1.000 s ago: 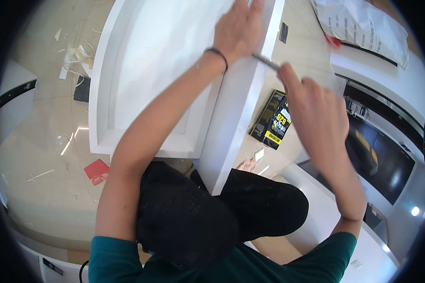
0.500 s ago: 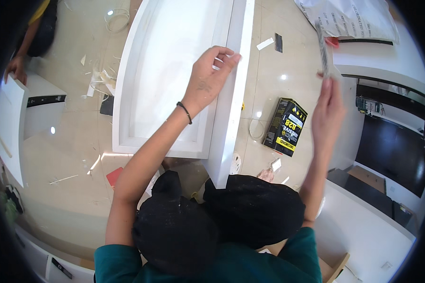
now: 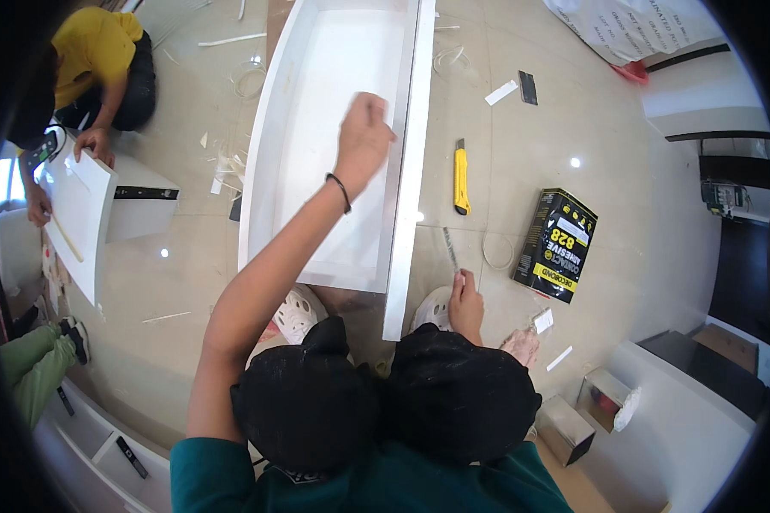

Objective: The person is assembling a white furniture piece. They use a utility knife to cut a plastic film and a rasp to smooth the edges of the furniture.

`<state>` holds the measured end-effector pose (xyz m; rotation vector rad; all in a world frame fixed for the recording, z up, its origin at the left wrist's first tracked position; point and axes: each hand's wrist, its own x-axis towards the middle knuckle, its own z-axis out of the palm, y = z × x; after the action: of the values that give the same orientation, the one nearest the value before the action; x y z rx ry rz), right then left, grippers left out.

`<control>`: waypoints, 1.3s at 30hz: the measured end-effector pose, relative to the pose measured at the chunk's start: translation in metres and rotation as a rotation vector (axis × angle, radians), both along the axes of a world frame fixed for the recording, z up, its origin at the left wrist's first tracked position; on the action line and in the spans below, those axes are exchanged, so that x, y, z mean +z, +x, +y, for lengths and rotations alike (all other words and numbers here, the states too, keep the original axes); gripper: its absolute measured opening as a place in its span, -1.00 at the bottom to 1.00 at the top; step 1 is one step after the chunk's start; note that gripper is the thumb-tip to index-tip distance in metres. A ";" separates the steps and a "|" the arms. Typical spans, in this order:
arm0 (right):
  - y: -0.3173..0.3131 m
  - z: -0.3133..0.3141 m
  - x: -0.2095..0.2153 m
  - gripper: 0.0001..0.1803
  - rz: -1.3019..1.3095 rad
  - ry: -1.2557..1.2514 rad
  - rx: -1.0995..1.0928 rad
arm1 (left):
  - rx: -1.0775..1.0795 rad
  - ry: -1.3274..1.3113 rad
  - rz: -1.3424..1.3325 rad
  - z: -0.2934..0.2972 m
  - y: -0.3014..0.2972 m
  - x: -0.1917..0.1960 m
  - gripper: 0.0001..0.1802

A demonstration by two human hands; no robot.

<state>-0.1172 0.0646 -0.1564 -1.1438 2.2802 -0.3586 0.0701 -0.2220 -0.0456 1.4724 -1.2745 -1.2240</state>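
Note:
A white, shallow drawer-like box point(image 3: 310, 275) with raised sides stretches away in front of my knees. My left hand point(image 3: 365, 137) hovers over its inside, near the right-hand wall point(image 3: 409, 171). The fingers are curled and slightly blurred; anything within them is hidden. Low beside my right knee, my right hand point(image 3: 465, 306) grips a thin grey strip, file-like in shape point(image 3: 451, 248), its free end pointing away from me. Beyond that strip a yellow utility knife point(image 3: 461, 178) lies on the floor. To the right stands a black-and-yellow adhesive can point(image 3: 556, 245).
At left a person in yellow point(image 3: 98, 51) holds a white panel point(image 3: 81, 214). Scraps and a coiled strip point(image 3: 498, 250) litter the tiled floor point(image 3: 607, 205). A white sack point(image 3: 633, 26) lies far right; small open boxes point(image 3: 565, 430) stand near right. Someone's green-clad leg point(image 3: 34, 368) shows at left.
My right hand has swung down and left from the far right with the grey strip. My left hand has left the box's edge and moved over its inside. The utility knife has come into full view.

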 end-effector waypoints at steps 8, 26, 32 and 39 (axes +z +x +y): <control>-0.001 0.011 -0.014 -0.68 0.018 -0.127 0.079 | -0.142 -0.173 -0.174 0.026 -0.006 0.017 -0.55; -0.020 0.000 -0.004 -0.60 -0.298 -0.043 0.097 | -0.145 -0.210 -0.407 0.046 -0.016 0.038 -0.42; -0.038 -0.053 0.018 -0.64 -0.355 -0.459 0.091 | -0.132 -0.215 -0.387 0.061 -0.008 0.035 -0.43; -0.015 -0.189 0.206 -0.68 -0.062 -0.370 0.344 | -0.212 -0.090 -0.127 0.076 -0.008 0.009 -0.11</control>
<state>-0.1322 -0.1240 0.0499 -1.6532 1.9609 -0.6856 0.0625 -0.1462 -0.0369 1.3958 -1.5833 -1.2061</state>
